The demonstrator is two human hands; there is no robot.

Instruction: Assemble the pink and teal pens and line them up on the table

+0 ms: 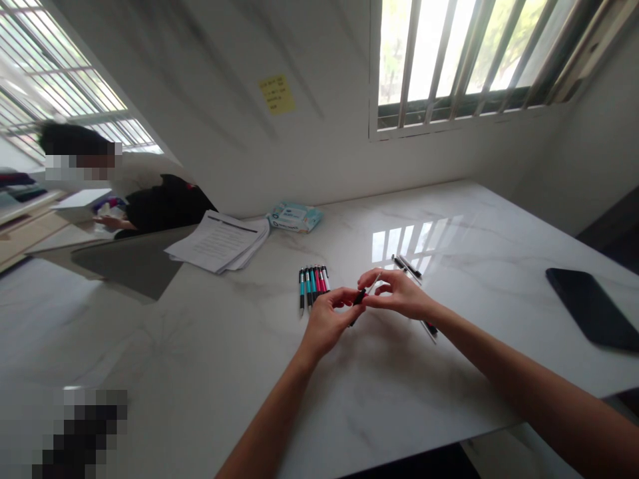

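My left hand pinches a black pen barrel between thumb and fingers. Close against it, the fingers of my right hand are closed on a thin whitish pen refill, which slants up from the barrel's upper end. How far the refill sits inside the barrel is hidden by the fingers. Just left of my hands several click pens with blue, red and white barrels lie side by side. Behind my right hand lie loose pen parts, and more thin parts show below my right wrist.
A dark phone lies at the right of the white marbled table. Farther back are a stack of printed papers and a wipes packet. A co-worker sits at the far left, beyond a grey panel.
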